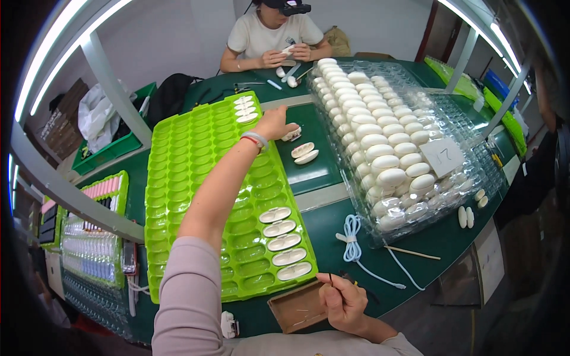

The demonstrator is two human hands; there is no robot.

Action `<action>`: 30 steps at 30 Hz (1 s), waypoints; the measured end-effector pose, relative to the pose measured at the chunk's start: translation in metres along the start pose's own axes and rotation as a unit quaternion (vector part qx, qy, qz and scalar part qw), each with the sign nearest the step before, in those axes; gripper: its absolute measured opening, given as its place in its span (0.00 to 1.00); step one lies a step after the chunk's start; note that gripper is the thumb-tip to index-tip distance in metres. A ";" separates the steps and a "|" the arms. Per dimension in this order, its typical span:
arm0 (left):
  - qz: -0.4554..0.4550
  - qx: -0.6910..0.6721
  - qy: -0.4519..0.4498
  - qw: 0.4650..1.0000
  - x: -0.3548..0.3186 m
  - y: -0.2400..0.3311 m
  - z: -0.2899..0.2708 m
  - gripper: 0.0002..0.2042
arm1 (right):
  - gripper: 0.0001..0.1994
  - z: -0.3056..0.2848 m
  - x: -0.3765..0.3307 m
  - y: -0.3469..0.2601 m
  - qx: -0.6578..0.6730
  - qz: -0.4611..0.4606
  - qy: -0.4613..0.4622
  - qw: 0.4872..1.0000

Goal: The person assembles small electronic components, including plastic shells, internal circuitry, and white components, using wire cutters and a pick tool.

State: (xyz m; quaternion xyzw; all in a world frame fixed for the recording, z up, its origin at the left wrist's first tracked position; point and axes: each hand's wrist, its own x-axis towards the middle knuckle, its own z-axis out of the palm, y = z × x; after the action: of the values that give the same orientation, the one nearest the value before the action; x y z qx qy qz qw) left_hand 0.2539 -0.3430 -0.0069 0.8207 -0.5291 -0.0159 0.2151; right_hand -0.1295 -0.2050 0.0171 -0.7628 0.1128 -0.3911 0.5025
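Note:
My left hand (274, 123) reaches over the bright green tray (205, 196) to its far right edge, thumb apart from the other fingers. Just beyond the thumb, a small white oval case (291, 133) with its inner parts exposed lies on the dark green mat. An opened oval case (305, 152) rests nearby in two halves. Several white oval pieces (284, 241) fill hollows along the tray's near right edge, and more white pieces (244, 109) sit at its far right corner. Close to my body, my right hand (344, 304) pinches a thin dark tool (331, 277).
Clear plastic trays (409, 154) stacked with white oval cases stand at the right. A coiled white cable (352, 240), a thin wooden stick (415, 253) and a brown box (297, 308) lie nearer. A person (273, 35) works across the table. Metal posts (116, 89) rise at the left.

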 end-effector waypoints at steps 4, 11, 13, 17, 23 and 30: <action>-0.024 0.044 -0.151 0.987 0.035 0.008 0.015 0.32 | 0.12 -0.004 0.005 -0.002 0.004 0.038 0.011 0.999; -0.026 0.006 -0.123 0.992 0.032 0.009 0.009 0.23 | 0.11 -0.009 0.002 0.001 0.018 0.012 -0.001 1.000; -0.053 -0.006 -0.108 0.993 0.021 0.006 0.002 0.20 | 0.12 -0.008 -0.001 0.000 0.031 0.025 -0.019 0.999; -0.164 -0.565 -0.023 0.808 -0.022 0.008 -0.037 0.08 | 0.11 -0.001 -0.005 -0.001 0.035 -0.016 0.003 0.999; -0.227 -0.816 -0.181 0.500 -0.192 0.070 -0.090 0.16 | 0.13 0.004 -0.005 0.002 0.028 0.062 -0.025 0.997; -0.263 -0.911 0.086 0.306 -0.374 0.126 -0.076 0.17 | 0.30 0.032 -0.005 -0.024 0.028 0.013 -0.136 0.990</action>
State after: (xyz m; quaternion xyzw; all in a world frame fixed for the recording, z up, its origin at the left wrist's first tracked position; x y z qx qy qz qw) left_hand 0.0002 -0.0340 0.0338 0.1959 0.0871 -0.4727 0.8547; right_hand -0.1161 -0.1690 0.0293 -0.7932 0.0420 -0.2799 0.5392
